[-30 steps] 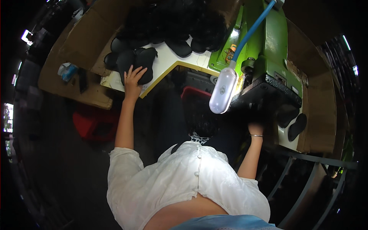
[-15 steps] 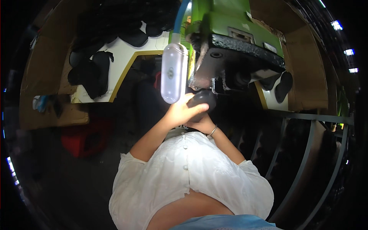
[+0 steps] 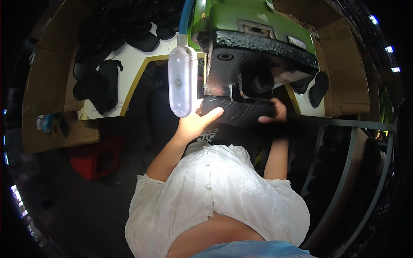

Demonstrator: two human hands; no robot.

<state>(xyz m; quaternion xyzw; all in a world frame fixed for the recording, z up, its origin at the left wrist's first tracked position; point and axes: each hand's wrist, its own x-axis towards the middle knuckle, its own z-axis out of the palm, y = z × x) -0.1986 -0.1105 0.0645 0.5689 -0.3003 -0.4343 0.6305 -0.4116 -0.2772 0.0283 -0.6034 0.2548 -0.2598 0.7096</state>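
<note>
Under the green machine head (image 3: 260, 43): one black sole (image 3: 241, 112), grasped at both ends.
Left end is clasped by the left hand (image 3: 193, 124), right end by the right hand (image 3: 278, 112), between the yellow edges (image 3: 136, 86) of the white tabletop (image 3: 127, 77); further black soles (image 3: 110, 84) are laid near its front left corner.

Left grip (image 3: 193, 124), right grip (image 3: 278, 113) on black sole (image 3: 241, 112), at green machine (image 3: 275, 26)

two hands (image 3: 195, 123) (image 3: 278, 114), one held black piece (image 3: 241, 112), one lamp (image 3: 183, 81), one machine (image 3: 271, 21)
</note>
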